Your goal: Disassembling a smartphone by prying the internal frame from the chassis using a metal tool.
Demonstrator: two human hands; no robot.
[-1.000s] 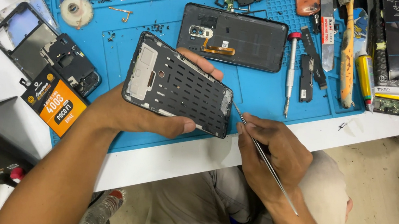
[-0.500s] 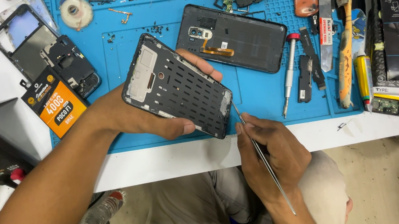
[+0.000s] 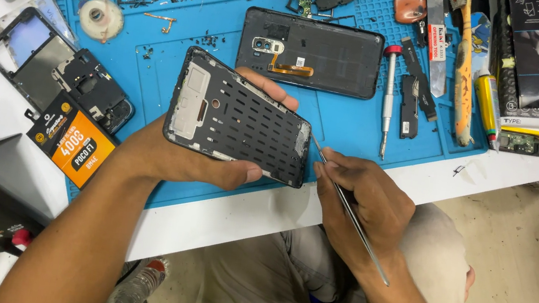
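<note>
**Room around my hands**

My left hand (image 3: pixel 169 154) and right hand (image 3: pixel 365 201) have open blue mat (image 3: pixel 352 125) just ahead. Beyond it the black back cover (image 3: pixel 319 56) blocks the way, the red-capped screwdriver (image 3: pixel 388 98) bars the right, and the orange battery (image 3: pixel 71 143) crowds the left.

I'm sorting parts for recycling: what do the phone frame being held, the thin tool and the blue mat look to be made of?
Phone frame: seemingly matte black plastic or coated metal, slotted. Thin tool: probably steel, shiny grey. Blue mat: likely silicone, dull, moulded compartments.
</note>
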